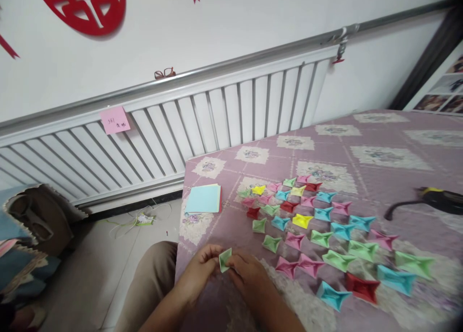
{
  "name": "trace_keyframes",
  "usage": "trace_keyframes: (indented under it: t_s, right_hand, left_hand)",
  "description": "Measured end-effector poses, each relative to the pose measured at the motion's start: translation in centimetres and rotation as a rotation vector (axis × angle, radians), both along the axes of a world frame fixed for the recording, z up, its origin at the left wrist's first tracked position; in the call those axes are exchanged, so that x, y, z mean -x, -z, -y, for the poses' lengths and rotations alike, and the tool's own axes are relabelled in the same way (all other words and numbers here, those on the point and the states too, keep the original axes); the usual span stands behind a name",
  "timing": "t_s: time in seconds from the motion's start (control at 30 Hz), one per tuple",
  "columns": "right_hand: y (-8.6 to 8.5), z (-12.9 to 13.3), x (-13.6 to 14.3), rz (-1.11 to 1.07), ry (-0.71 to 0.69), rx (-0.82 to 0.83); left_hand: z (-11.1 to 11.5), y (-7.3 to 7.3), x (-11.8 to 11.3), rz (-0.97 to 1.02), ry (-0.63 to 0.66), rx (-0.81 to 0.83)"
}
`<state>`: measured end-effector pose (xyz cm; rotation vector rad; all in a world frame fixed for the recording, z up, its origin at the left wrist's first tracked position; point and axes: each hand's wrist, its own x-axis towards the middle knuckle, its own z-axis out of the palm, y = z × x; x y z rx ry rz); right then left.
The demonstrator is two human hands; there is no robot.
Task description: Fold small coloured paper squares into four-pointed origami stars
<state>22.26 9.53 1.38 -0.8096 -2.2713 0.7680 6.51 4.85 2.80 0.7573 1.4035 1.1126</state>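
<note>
A small folded piece of light green paper (224, 260) is pinched between my two hands near the table's front left edge. My left hand (202, 269) grips it from the left, thumb and fingers closed. From the right, the closed fingers of my right hand (246, 270) press on its other side. Beyond my hands lies a stack of square paper (203, 199), light blue on top with green and red edges showing. To the right, several folded paper boats (320, 238) in pink, green, blue, yellow and red stand in loose rows.
A purple floral cloth (231, 226) covers the table. At the right lies a black and yellow object with a cord (441, 199). A white radiator (231, 110) runs behind, with glasses (165, 73) on its pipe. A power strip (145, 219) lies on the floor.
</note>
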Motion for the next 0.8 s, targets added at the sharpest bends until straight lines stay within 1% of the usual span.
trace_keyframes:
  t_s: [0.07, 0.17, 0.2, 0.27, 0.33, 0.43, 0.53, 0.63, 0.73, 0.8]
  right_hand:
    - [0.1, 0.0, 0.0, 0.017, 0.014, 0.015]
    - [0.2, 0.0, 0.0, -0.016, 0.006, 0.049]
    - [0.2, 0.0, 0.0, -0.037, 0.002, 0.064]
    - [0.1, 0.0, -0.1, -0.088, -0.003, 0.094]
    - [0.0, 0.0, -0.2, -0.143, -0.01, 0.122]
    - [-0.3, -0.1, -0.2, -0.225, -0.017, 0.162]
    - [-0.2, -0.2, 0.0, -0.283, 0.049, 0.222]
    - [0.0, -0.2, 0.3, -0.312, 0.117, 0.322]
    - [0.2, -0.2, 0.4, -0.35, 0.141, 0.408]
    - [0.2, -0.1, 0.4, -0.38, 0.14, 0.436]
  left_hand:
    - [0.0, -0.6, 0.3, -0.063, 0.064, -0.101]
    - [0.2, -1.5, 0.7, -0.168, 0.235, -0.239]
    - [0.3, -1.8, 0.8, -0.215, 0.278, -0.265]
    - [0.4, -2.0, 1.0, -0.276, 0.308, -0.274]
    - [0.5, -1.9, 1.2, -0.276, 0.289, -0.248]
    - [0.4, -1.3, 1.1, -0.285, 0.235, -0.246]
    - [0.1, -0.6, 0.5, -0.314, 0.139, -0.253]
    - [-0.2, -0.3, -0.3, -0.342, 0.054, -0.251]
    - [-0.4, -0.3, -0.8, -0.393, 0.026, -0.25]
    - [-0.5, -0.4, -0.9, -0.441, 0.041, -0.251]
